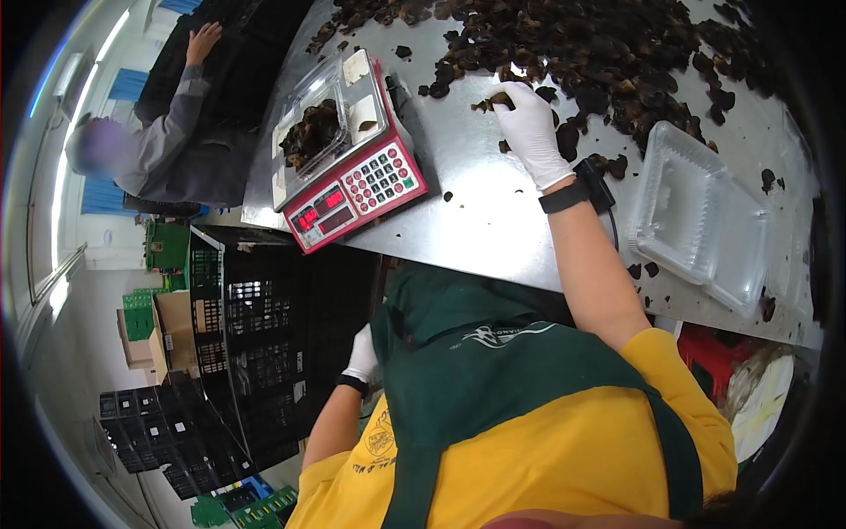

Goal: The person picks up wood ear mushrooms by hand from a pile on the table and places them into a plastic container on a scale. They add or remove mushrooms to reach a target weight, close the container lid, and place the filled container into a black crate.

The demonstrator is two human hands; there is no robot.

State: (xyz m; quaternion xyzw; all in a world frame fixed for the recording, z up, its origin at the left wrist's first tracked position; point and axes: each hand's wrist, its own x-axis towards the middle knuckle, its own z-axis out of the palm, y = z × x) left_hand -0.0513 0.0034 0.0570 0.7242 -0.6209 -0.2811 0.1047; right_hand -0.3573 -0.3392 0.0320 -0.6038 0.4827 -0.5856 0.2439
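Note:
My right hand (534,132), in a white glove, is closed over the metal table with a brown wood ear mushroom piece (500,100) at its fingertips. Just beyond it spreads a big pile of dark wood ear mushrooms (608,53). To its left stands a red weighing scale (370,189) with lit red digits. A clear plastic container (328,81) on the scale holds a heap of wood ear. My left hand (363,357), also gloved, hangs low beside the green apron (493,339), and its fingers are hidden.
Open clear plastic containers (679,207) lie on the table's right side. A small black device (596,183) with a cable sits by my right wrist. Black crates (264,326) are stacked at the left. Another person (167,150) reaches toward a dark stack at the upper left.

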